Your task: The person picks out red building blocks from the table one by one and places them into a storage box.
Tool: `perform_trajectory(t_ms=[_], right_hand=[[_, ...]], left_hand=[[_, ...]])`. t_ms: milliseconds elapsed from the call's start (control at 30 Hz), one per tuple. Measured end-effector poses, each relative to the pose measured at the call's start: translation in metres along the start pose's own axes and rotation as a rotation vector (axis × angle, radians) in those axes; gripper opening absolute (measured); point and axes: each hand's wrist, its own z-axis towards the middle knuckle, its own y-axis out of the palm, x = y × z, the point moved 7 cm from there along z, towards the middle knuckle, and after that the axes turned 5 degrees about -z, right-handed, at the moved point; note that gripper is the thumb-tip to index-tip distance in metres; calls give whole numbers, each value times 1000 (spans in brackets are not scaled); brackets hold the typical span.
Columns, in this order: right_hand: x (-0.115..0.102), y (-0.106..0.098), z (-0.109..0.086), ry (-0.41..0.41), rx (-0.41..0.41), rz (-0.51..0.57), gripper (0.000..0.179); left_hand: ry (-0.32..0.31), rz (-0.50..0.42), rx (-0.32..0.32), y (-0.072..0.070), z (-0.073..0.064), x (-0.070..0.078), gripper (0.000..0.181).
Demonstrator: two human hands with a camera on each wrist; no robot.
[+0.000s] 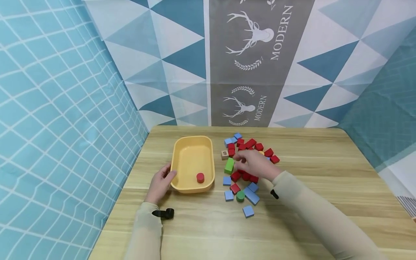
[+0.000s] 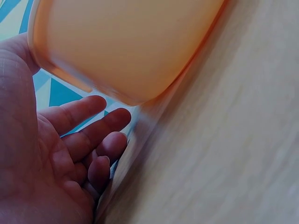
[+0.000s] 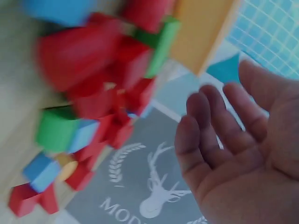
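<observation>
My left hand [image 1: 160,183] is at the left side of a yellow plastic tray [image 1: 192,189], its thumb over the rim. In the left wrist view, the loosely bent fingers [image 2: 117,120] hang apart below the tray wall [image 2: 131,46]. A red cylinder [image 1: 200,177] lies inside the tray. Over a scattered group of wooden blocks, my right hand [image 1: 258,164] hovers with its fingertips near a bright green block [image 1: 229,165]. The right wrist view shows that palm [image 3: 247,172] holding nothing, its fingers loosely bent. Some red blocks [image 1: 246,176] are partly hidden beneath it.
A letter cube marked S [image 1: 225,155] sits between tray and pile. Nearer me lie a green cylinder [image 1: 240,196], a long blue block [image 1: 251,196] and a blue square block [image 1: 248,211]. A patterned cloth [image 1: 182,72] hangs behind the wooden table [image 1: 208,231].
</observation>
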Motion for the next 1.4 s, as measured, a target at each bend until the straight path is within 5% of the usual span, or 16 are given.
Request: perform_trajectory(t_ms=[167, 733, 1200, 1400], right_hand=[[5, 29, -9, -42, -128, -133, 26], [1, 61, -6, -98, -76, -382, 40], [5, 52, -2, -105, -61, -271, 41], [6, 47, -4, -32, -90, -115, 41]], left_hand=[[0, -5, 1, -4, -2, -1, 61], [21, -19, 15, 2, -5, -3, 61], [14, -4, 22, 0, 3, 3, 59], [3, -13, 23, 1, -1, -3, 58]])
